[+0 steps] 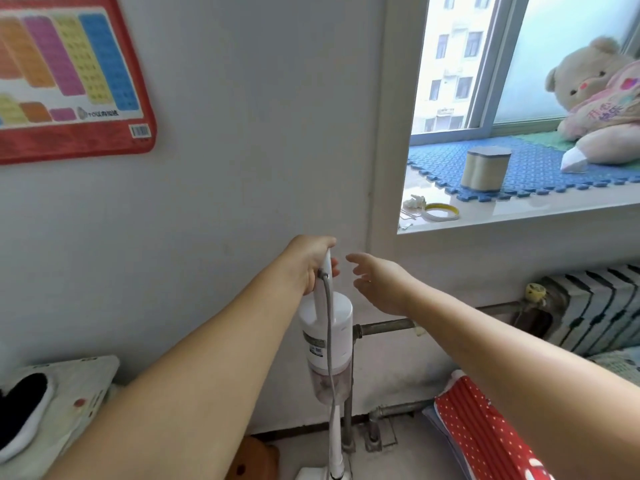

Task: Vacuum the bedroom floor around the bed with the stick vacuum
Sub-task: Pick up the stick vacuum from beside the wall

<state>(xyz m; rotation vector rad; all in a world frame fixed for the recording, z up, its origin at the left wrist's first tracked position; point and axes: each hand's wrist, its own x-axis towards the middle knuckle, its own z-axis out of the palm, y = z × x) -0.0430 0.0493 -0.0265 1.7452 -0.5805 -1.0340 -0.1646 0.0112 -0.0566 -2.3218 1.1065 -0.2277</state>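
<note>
Your left hand (311,263) grips the vacuum (327,344) handle, upright by the far wall; your right hand (379,284) hovers open beside it. Its floor head is cut off below. Pipes (384,326) run behind, radiator (595,306) right.

two bare forearms enter from the bottom of the frame, no sleeves showing on either. the left hand (313,263) and right hand (379,284), near the centre, carry no rings, watch or gloves.
</note>
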